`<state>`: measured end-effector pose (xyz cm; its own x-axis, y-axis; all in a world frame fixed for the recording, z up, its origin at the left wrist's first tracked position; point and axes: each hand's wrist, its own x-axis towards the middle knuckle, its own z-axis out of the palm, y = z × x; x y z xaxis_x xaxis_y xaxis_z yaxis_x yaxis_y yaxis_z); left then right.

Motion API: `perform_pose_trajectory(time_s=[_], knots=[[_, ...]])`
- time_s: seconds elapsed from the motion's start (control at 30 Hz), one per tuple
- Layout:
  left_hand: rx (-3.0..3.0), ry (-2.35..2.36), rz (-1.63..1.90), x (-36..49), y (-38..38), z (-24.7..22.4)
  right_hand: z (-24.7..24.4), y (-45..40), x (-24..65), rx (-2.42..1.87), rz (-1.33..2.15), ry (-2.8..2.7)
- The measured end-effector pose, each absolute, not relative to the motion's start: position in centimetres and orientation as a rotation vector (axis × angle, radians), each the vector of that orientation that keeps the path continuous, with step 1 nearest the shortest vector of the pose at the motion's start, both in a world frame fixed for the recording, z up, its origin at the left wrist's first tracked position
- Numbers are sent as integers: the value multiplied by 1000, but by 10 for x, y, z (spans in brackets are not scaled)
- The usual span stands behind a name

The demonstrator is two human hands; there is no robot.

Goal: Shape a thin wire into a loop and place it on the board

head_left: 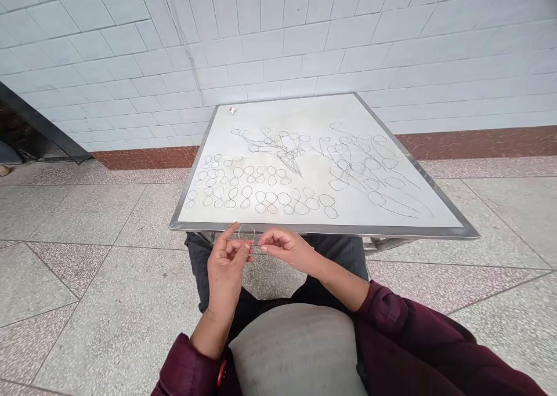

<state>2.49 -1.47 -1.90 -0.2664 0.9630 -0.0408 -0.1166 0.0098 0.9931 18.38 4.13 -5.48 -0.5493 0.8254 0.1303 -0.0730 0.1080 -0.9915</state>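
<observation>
Just in front of the table's near edge, my left hand (228, 262) pinches a thin wire (246, 226) between thumb and fingers. The wire forms a round loop standing above the fingertips. Close beside it on the right, my right hand (287, 248) is closed in a pinch on the same wire, its fingertips a short gap from the left thumb. Where the wire ends run below the fingers is hard to make out. Many wire pieces bent into double loops (272, 198) lie in rows on the white tabletop (304, 109), nearest the hands.
Tangled wires with one loop and long tails (287, 146) lie mid-table, more such looped wires (374, 175) on the right. A small white-and-red object (232, 111) sits at the far left corner. The table has a grey metal rim (326, 229) and stands by a tiled wall (304, 54).
</observation>
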Motion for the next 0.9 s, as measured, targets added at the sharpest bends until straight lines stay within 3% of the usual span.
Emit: perform_pose_trajectory(time_s=[0.9], knots=[[1065, 1405, 1369, 26, -17, -19, -57, 43, 178, -893, 1360, -1750]])
